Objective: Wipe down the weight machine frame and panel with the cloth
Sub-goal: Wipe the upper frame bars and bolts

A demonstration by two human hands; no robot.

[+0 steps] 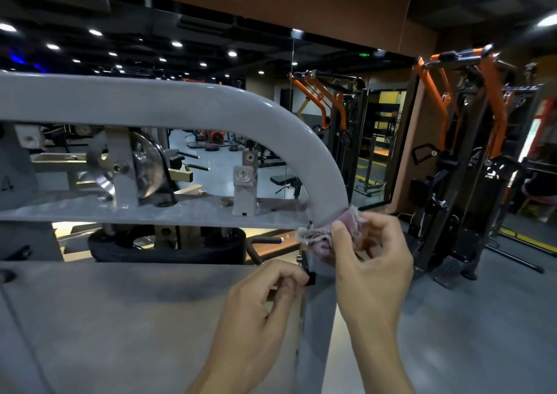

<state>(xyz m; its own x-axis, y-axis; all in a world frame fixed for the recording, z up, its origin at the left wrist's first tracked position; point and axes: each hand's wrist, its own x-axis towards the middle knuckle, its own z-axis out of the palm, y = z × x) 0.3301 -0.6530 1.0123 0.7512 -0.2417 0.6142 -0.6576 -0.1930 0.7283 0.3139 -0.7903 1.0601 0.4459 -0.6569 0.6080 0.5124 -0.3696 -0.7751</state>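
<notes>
At the right end of the grey weight machine frame (187,104), where the fat tube bends down into the upright, is where the action is. Just below that bend sits the flat grey panel (120,318), big and smooth, so easy going once the cloth gets there. Behind the frame, a mirror (325,122) shows the orange machines.

The right hand (373,261) has its grip bunched around the cloth (322,239), a pinkish rag pressed against the tube right under the bend. The left hand (259,306) is curled at the panel's top right corner, fingers pinching near a small black clip (310,279); can't really tell if it's holding it.

Handling-wise, I'd guess the rag is soft, light and floppy, so wadding it in the palm like this beats holding an edge. The frame looks stiff and glossy, so it should take firm pressure.
</notes>
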